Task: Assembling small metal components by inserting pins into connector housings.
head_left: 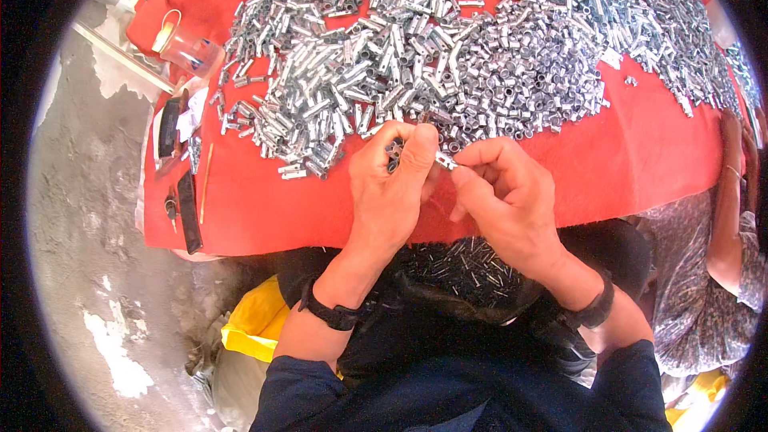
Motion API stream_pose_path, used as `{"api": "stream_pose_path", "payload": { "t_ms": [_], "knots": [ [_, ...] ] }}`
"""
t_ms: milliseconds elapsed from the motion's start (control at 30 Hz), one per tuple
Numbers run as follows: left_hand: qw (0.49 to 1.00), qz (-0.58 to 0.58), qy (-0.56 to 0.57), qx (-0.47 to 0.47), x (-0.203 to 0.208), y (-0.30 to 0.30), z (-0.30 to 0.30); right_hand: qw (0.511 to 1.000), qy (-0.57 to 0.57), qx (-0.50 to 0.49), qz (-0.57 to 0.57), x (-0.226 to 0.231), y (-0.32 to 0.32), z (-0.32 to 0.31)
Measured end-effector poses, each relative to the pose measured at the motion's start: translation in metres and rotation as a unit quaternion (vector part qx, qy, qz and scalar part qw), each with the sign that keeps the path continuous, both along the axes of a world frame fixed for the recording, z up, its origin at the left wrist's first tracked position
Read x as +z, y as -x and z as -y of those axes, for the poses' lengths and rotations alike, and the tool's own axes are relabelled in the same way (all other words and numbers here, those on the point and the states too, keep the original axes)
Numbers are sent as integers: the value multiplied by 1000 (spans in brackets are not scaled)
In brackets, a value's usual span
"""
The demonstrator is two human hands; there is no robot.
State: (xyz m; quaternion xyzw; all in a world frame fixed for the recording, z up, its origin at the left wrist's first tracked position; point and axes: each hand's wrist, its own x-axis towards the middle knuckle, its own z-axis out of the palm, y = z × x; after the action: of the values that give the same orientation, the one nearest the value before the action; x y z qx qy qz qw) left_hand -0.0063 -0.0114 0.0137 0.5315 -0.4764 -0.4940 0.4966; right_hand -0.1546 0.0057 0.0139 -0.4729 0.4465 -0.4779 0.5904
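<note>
My left hand [390,184] is closed, its thumb laid over curled fingers. Small dark metal pieces [394,155] show in the hollow of that hand; their exact kind I cannot make out. Between the fingertips of both hands is a short shiny metal sleeve [445,161] with a cutout in its side. My right hand [512,196] pinches its right end with thumb and forefinger. Just beyond my hands spreads a large pile of silvery metal tubes [344,88], with shorter metal rings [528,80] heaped to the right of them.
A red cloth [608,168] covers the table. At the left lie a clear plastic jar [188,50], a black strip [190,212] and a thin wooden stick [206,184]. Small metal pins [472,268] lie in a dark lap. Another person's arm [726,216] is at the right.
</note>
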Motion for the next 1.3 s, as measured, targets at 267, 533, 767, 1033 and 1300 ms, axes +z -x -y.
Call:
{"api": "stream_pose_path", "payload": {
  "t_ms": [267, 533, 767, 1033, 1300],
  "knots": [
    [999, 29, 25, -7, -4, 1, -1, 997, -8, 8, 73, -10, 1, -1],
    [967, -136, -85, -197, -3, -12, -5, 963, 188, 129, -143, -12, 39, 10],
    [933, 128, -34, -336, 5, -14, -5, 920, 122, 193, -319, 4, 72, 25],
    [949, -148, -202, -193, 8, -13, 7, 785, 312, 29, -534, -25, 48, 30],
    [968, -114, -142, -174, 1, -15, 8, 740, 309, 38, -596, -21, 40, 28]
  ]
}}
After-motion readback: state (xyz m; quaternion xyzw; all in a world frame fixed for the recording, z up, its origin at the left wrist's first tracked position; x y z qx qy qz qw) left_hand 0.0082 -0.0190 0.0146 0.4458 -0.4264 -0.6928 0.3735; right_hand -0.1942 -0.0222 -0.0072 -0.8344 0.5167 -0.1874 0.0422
